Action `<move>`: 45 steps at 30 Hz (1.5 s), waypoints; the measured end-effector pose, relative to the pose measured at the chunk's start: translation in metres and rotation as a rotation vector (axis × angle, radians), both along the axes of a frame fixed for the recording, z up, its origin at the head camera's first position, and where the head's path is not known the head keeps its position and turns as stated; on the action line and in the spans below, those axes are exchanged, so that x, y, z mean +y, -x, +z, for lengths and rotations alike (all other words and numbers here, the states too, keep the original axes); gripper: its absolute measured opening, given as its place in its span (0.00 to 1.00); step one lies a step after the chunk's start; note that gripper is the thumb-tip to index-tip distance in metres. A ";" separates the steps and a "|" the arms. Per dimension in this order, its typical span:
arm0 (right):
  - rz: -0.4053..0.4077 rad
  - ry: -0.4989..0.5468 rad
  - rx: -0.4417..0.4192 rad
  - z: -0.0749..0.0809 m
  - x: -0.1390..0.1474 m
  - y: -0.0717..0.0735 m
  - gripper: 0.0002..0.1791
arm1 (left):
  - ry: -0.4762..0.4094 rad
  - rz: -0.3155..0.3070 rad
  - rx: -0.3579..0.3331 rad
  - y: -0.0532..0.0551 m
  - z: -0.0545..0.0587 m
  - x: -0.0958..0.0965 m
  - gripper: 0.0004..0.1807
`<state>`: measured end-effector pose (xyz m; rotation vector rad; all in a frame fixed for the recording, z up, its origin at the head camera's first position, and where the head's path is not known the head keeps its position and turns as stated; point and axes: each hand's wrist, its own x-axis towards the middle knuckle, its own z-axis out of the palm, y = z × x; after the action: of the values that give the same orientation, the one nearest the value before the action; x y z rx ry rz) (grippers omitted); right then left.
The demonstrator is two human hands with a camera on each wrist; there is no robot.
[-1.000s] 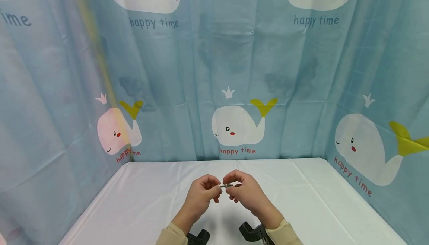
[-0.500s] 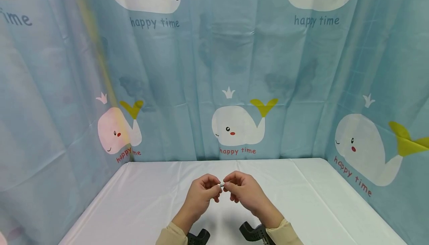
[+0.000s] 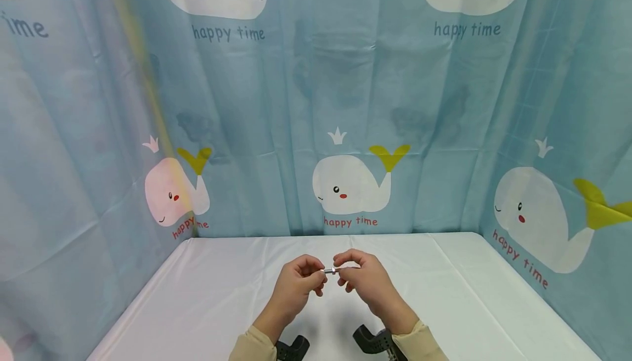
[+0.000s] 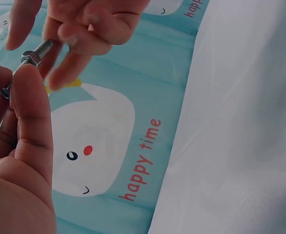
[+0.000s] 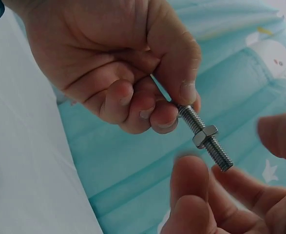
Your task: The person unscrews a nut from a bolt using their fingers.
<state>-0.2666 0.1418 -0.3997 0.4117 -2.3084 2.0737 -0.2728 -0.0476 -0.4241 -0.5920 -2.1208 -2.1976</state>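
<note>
My left hand (image 3: 298, 281) pinches a silver bolt (image 5: 219, 155) between thumb and forefinger at its head end, holding it above the table. Partway along the thread sits a hex nut (image 5: 205, 136), with bare thread on both sides of it. In the left wrist view the bolt's head peeks out by the thumb, and the nut (image 4: 30, 58) shows close past the fingertips. Facing it from the other side is my right hand (image 3: 367, 284), its thumb and forefinger spread apart around the bolt's free end. The right wrist view shows a gap between those fingers and the nut.
A white cloth covers the table (image 3: 222, 295). Behind and at both sides hangs a light blue curtain (image 3: 276, 130) printed with white whales. Black wrist mounts (image 3: 372, 340) sit under both beige sleeves (image 3: 419, 343).
Half a second ago my right thumb and forefinger were closed together over the nut; now they have parted and moved slightly right, exposing it. My left hand has kept its hold on the bolt.
</note>
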 end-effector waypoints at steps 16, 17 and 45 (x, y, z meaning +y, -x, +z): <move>0.108 0.004 -0.028 -0.002 0.001 -0.003 0.11 | -0.008 -0.005 -0.007 -0.002 0.000 0.003 0.06; 0.108 0.001 -0.020 -0.002 0.001 -0.003 0.09 | -0.008 -0.004 -0.008 -0.002 0.000 0.002 0.06; 0.110 0.022 -0.004 -0.001 0.000 -0.004 0.05 | -0.009 0.001 0.000 -0.004 0.002 0.001 0.05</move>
<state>-0.2629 0.1419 -0.4002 0.5460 -2.3128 2.1473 -0.2692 -0.0465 -0.4223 -0.5898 -2.1090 -2.2054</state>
